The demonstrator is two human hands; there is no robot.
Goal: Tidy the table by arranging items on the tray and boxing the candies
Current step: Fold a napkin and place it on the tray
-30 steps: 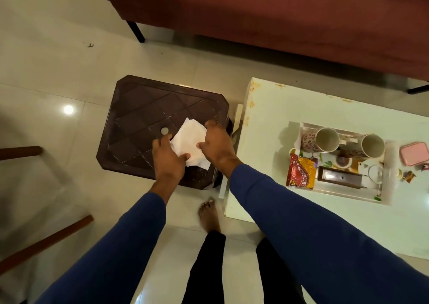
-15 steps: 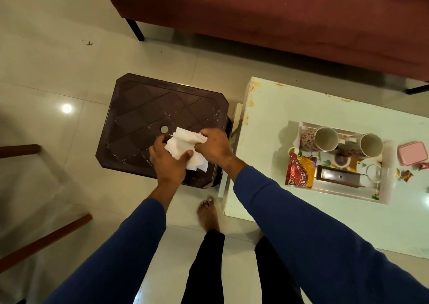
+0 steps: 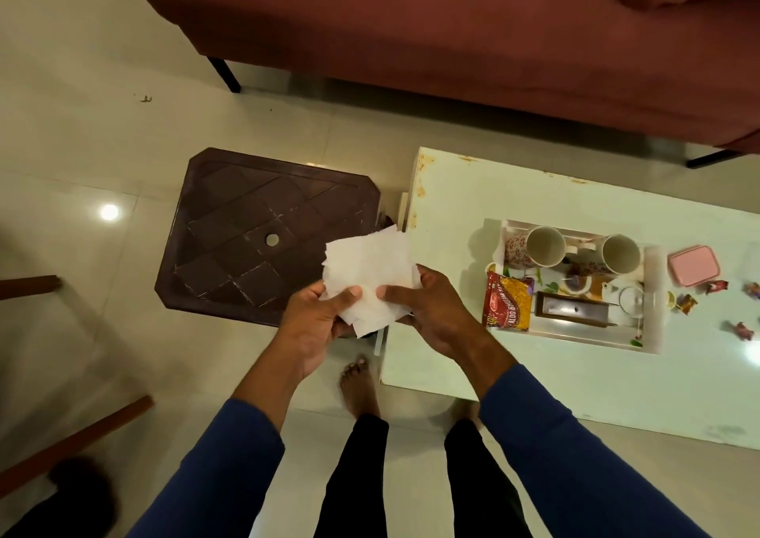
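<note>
Both my hands hold a stack of white paper napkins in the air, between the brown stool and the white table. My left hand grips the napkins' left lower edge and my right hand grips their right side. On the white table stands a white tray with two floral mugs, a red and yellow snack packet, a dark wooden box and a small white teapot. A pink lidded box and several wrapped candies lie on the table right of the tray.
A dark brown plastic stool stands left of the table. A maroon sofa runs along the far side. Wooden chair legs show at the left. My bare feet and black trousers are below, on the tiled floor.
The napkins lay on the stool with both hands gathering them. Now both hands have lifted them off the stool and brought them right, toward the table's edge.
</note>
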